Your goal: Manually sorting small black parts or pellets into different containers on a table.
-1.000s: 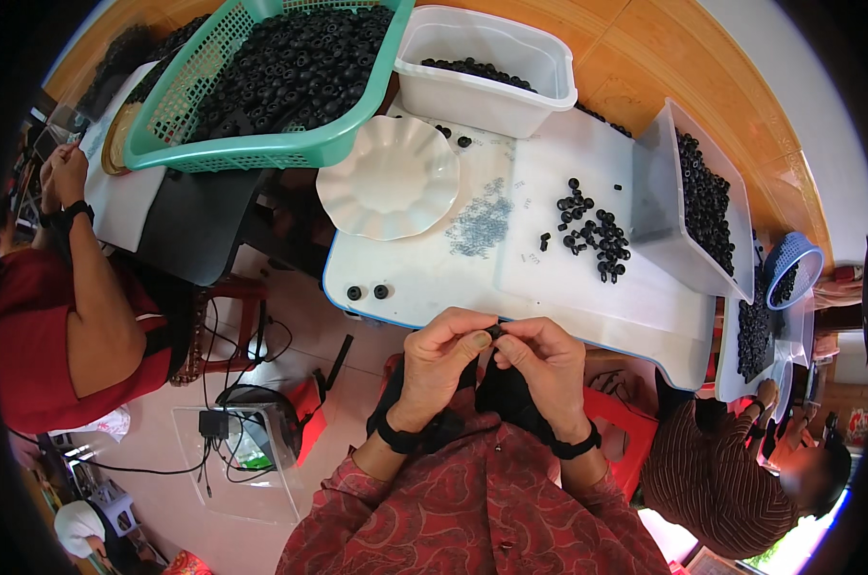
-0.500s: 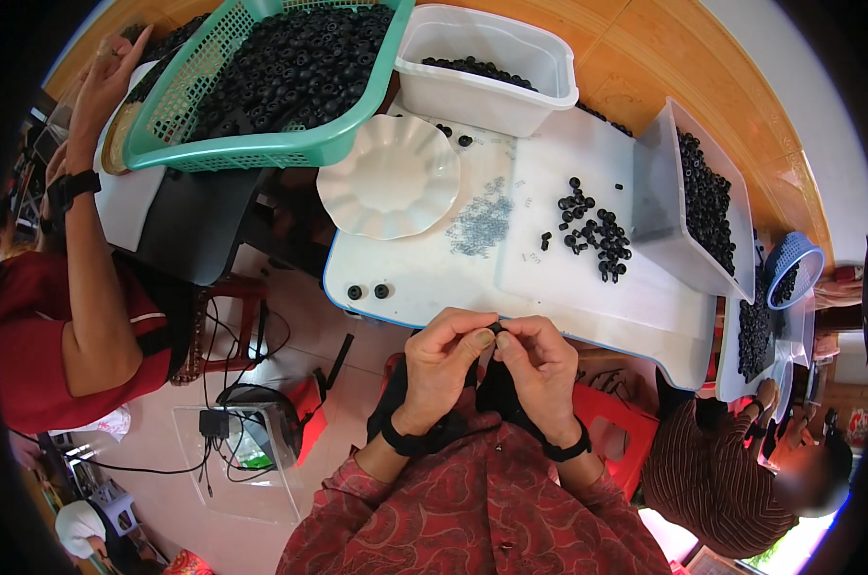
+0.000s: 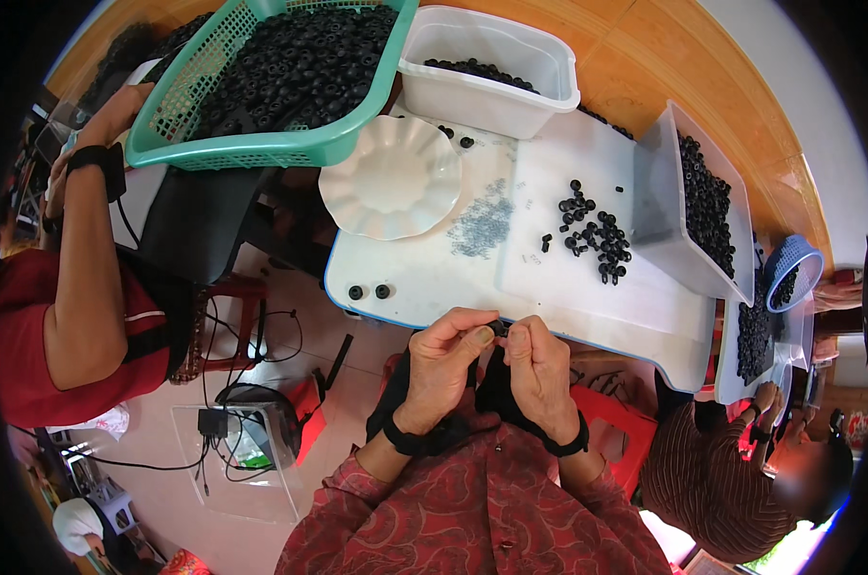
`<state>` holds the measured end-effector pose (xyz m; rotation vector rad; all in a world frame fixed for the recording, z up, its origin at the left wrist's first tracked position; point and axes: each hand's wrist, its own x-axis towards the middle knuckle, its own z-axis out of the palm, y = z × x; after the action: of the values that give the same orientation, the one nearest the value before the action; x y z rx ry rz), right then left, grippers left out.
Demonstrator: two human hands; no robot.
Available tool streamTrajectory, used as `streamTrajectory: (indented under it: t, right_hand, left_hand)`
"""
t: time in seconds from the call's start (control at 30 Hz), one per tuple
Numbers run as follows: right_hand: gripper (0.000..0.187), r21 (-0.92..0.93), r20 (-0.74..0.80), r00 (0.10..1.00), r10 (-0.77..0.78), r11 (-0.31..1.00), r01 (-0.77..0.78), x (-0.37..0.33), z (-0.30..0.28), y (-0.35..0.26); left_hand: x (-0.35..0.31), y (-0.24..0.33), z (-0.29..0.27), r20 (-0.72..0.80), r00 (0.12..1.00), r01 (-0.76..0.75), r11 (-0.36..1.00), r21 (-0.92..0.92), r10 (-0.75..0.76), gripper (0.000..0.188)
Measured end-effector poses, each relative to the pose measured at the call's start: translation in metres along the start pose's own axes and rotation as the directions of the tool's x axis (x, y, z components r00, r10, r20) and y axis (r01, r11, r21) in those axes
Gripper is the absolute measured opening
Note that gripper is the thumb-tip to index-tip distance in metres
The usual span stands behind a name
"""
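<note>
Both hands meet at the near edge of the tabletop [image 3: 434,278], the left hand [image 3: 443,364] and right hand [image 3: 539,369] each pinching one small black ring [image 3: 497,330] squarely between their fingertips.

A white table [image 3: 424,278] with a blue edge carries a white scalloped plate [image 3: 392,177], a small heap of tiny grey metal bits [image 3: 482,228] just beside it, and a scatter of black rubber rings [image 3: 592,235] on a white sheet [image 3: 587,278]. Two more black rings [image 3: 369,291] lie near the front edge. A white tub [image 3: 486,77] and a clear bin [image 3: 702,216], both holding black rings, stand at the far and right sides, and a green basket [image 3: 261,144] full of rings sits at the far left.
</note>
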<state>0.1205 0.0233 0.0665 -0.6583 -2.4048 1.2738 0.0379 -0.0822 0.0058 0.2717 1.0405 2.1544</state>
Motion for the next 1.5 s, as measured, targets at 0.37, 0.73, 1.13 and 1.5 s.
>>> streamTrajectory:
  t: [0.37,0.73,1.13,1.5]
  right_hand:
    - [0.023,-0.147,0.024,0.985,-0.171,0.974,0.173,0.003,0.005,0.009]
    - [0.017,-0.442,0.133,0.906,-0.403,0.794,0.418,0.006,-0.003,0.011]
    - [0.014,-0.179,0.246,0.943,-0.227,0.945,0.274,0.009,-0.012,0.009]
    - [0.012,0.009,0.138,0.988,-0.064,0.998,0.064,0.010,-0.009,0.011]
  left_hand:
    - [0.000,0.009,0.002,0.013,1.000,-0.004,0.987,0.163,0.002,0.018]
    - [0.007,0.012,-0.007,0.074,0.987,0.139,0.987,0.084,-0.146,0.016]
    - [0.010,0.011,-0.013,0.087,0.981,0.173,0.985,-0.002,-0.172,0.017]
    - [0.012,0.005,-0.017,0.080,0.972,0.233,0.934,-0.270,-0.219,0.019]
